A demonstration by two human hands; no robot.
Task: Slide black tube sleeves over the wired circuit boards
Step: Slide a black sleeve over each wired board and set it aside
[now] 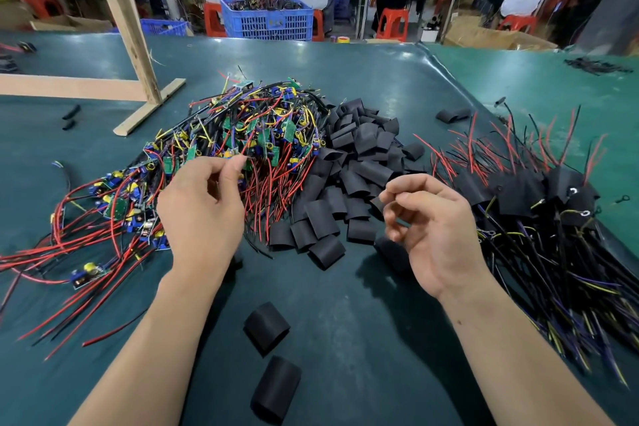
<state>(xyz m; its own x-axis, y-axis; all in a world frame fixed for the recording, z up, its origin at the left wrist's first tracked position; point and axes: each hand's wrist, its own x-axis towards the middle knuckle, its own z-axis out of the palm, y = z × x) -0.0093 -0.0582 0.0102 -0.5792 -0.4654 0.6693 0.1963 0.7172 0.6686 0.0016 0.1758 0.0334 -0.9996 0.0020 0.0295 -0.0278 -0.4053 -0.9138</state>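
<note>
I had my left hand (204,207) pinching a red wire (246,149) from the board pile (242,128); right hand (432,225) fingers curled, empty, sleeves (345,183) just beyond them. Next, I judged: grab one.

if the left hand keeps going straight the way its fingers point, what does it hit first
Probably the pile of wired circuit boards. The left hand points up and away, its fingertips already at the pile's red wires; whether they touch is unclear.
</note>
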